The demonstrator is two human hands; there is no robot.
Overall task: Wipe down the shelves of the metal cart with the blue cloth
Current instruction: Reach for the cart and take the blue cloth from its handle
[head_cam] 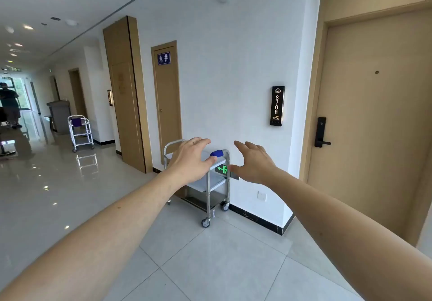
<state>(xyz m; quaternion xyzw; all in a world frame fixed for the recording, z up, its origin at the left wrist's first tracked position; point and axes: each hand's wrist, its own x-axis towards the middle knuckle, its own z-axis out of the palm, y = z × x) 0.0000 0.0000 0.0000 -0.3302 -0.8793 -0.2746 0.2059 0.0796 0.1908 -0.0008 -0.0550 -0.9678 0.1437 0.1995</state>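
- While both arms stretch forward down a tiled hotel corridor, no cloth in either grip: left hand (pixel 190 160) spread wide, fingers splayed; right hand (pixel 253 163) likewise wide and empty.
- Centre of frame: metal cart (pixel 208 191) parked against the white wall, three shelves, castors on the floor, well apart from the person.
- Blue cloth (pixel 217 153) bunched small on the cart's top shelf, toward its right end, appearing in the gap between the two hands.
- Seen just right of the left thumb tip and left of the right hand's fingers; slightly closer in frame to the left hand. Overlap only apparent, hands judged still short of the cart.
- Cloth too small and crumpled to give a clear long axis; top shelf runs from centre-left back toward the wall at right.
- Likely next: closing the distance, then a pick-up from above, either hand roughly equally placed.
- Wiping judged not yet begun; all shelves untouched.
- Left of frame: second cart (pixel 80 132) farther down the corridor.
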